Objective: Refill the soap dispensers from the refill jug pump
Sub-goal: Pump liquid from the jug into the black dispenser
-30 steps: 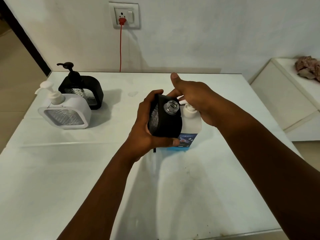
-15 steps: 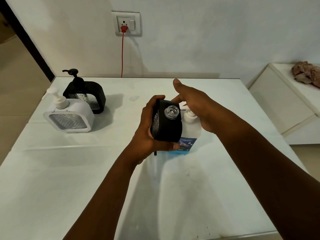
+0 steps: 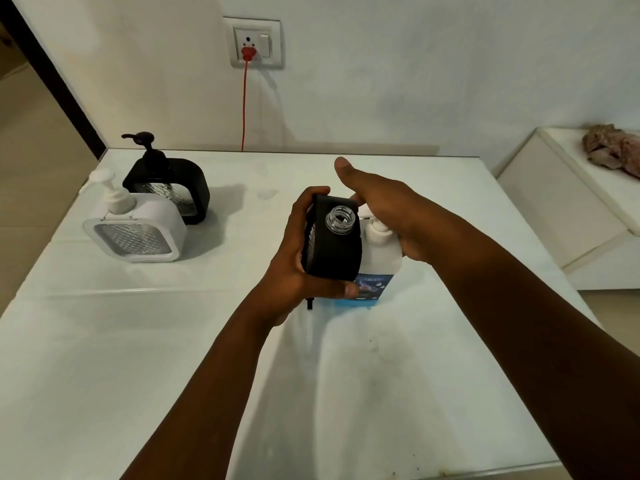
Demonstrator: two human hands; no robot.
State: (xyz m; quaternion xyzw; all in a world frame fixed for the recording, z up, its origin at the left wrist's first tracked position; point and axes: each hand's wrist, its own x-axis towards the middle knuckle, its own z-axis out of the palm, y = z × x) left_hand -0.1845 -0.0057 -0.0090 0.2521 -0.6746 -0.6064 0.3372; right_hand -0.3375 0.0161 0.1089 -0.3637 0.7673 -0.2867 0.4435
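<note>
Mid-frame, left hand [image 3: 294, 271] grips an uncapped black dispenser [image 3: 332, 251] tilted against the refill jug [image 3: 377, 268], right hand [image 3: 388, 209] flat-fingered over its pump, with bare white table [image 3: 104, 375] toward the near edge.

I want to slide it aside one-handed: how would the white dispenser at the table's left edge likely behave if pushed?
The white dispenser looks squat with a wide base, so it should probably slide rather than tip. Its pump head rises well above the body, so pushing there seems likelier to rock it. The table looks smooth and glossy, so it may slide easily.
</note>
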